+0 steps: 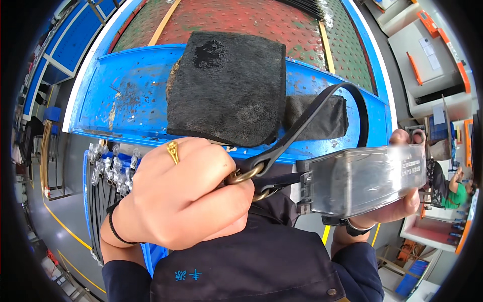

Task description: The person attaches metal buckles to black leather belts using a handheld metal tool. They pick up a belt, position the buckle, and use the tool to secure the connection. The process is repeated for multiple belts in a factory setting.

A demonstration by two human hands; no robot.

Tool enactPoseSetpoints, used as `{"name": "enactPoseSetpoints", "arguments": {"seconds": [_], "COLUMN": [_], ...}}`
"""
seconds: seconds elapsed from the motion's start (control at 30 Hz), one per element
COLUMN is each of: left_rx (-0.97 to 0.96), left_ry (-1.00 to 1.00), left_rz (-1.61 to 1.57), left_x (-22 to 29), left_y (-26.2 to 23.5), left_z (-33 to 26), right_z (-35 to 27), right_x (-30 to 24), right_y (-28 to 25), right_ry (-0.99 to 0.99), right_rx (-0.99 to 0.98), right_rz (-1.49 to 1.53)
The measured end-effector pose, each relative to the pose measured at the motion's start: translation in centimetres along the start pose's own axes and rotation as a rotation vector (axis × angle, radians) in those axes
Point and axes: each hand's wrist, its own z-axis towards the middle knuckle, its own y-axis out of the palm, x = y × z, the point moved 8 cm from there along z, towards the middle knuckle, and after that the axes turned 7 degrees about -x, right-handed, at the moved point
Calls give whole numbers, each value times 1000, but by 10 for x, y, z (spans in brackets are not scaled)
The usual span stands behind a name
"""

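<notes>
My left hand (183, 194), with a gold ring on one finger, is closed around the end of a black strap (314, 108) beside its brass-coloured metal rings (245, 174). The strap arcs up and to the right, then drops behind a clear plastic case (365, 178). A second black piece runs from the lower ring toward the hinge-like left end of the case. My right hand (397, 206) grips the case at its right end, thumb below and fingertips above. What lies inside my left fist is hidden.
A dark cloth (226, 85) lies on the blue bench (133, 95), beside a smaller folded cloth (332, 118). Behind is a red and green studded mat (241, 22). Several black straps with plastic-wrapped ends (110, 171) hang at left. Another person in green (455, 194) is far right.
</notes>
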Motion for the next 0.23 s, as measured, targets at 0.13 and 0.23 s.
{"name": "enactPoseSetpoints", "arguments": {"seconds": [0.13, 0.23], "left_rx": [-95, -88], "left_ry": [-1, 37], "left_rz": [30, 36], "left_x": [2, 5], "left_y": [2, 2], "left_z": [-2, -1], "right_z": [2, 4], "right_x": [4, 5], "right_y": [13, 20], "right_ry": [49, -15], "right_rx": [16, -179], "right_rz": [-104, 40]}}
